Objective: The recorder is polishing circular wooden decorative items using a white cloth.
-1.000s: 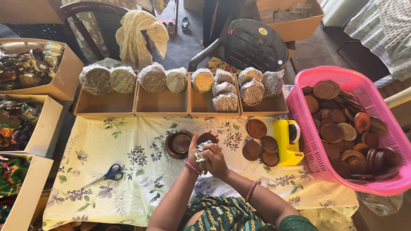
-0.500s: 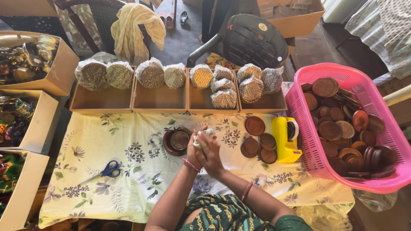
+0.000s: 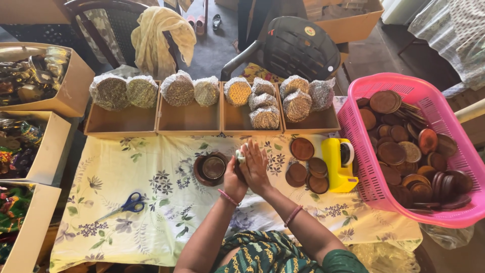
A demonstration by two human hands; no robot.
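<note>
Two hands: the left hand (image 3: pixel 235 178) and the right hand (image 3: pixel 256 167) are pressed together over a small item wrapped in clear film (image 3: pixel 240 153), held just above the table (image 3: pixel 151 212); only a pale, crinkled corner of it shows between the palms.
Change noted: since half a second ago the hands have been drawn slightly toward the body and closed more tightly; the wrapping, then seen loose above the fingers, is now largely covered.
Meaning: the wrap is judged to be in the course of being pressed or smoothed about a round piece, the piece itself being hidden.
Left hand state: cupped under and against the item, wrist banded in pink.
Right hand state: laid flat over the item, fingers extended toward the far edge.
Nearest things: a dark round dish with a metal lid (image 3: pixel 212 168) lies just left of the hands; a group of brown wooden discs (image 3: pixel 305 167) lies just right.
Further right: a yellow tape dispenser (image 3: pixel 339 165) stands beside a pink plastic basket (image 3: pixel 414 88) filled with discs.
Far edge: cardboard trays (image 3: pixel 189 121) hold film-wrapped round bundles (image 3: pixel 178 89).
Unmoved: blue-handled scissors (image 3: pixel 129 204) lie well apart to the left on the floral cloth.
</note>
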